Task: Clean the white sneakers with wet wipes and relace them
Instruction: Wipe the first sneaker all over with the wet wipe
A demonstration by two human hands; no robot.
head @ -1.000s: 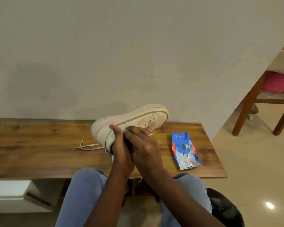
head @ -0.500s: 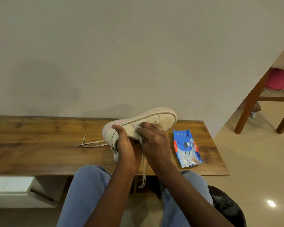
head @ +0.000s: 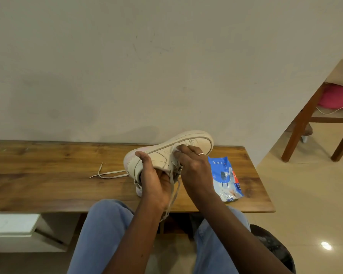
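A white sneaker [head: 198, 144] is held tilted on its side above the wooden bench [head: 48, 175], sole toward the wall and toe to the right. My left hand [head: 154, 180] grips its heel end from below. My right hand [head: 192, 165], with a ring, presses a white wet wipe [head: 175, 149] against the sneaker's side. A loose lace [head: 172, 194] hangs down from the sneaker between my wrists. Another lace [head: 107, 175] lies on the bench to the left. A bit of white shows under my left hand; I cannot tell what it is.
A blue and white wet wipes pack [head: 225, 178] lies on the bench right of my hands. The wall stands right behind the bench. A wooden chair [head: 315, 119] with a pink cushion is at the right. My knees in blue jeans [head: 103, 234] are below.
My right hand with the wipe has slid along the sneaker's side toward the toe. The sneaker and both hands sit further right in view, and a lace now hangs down.
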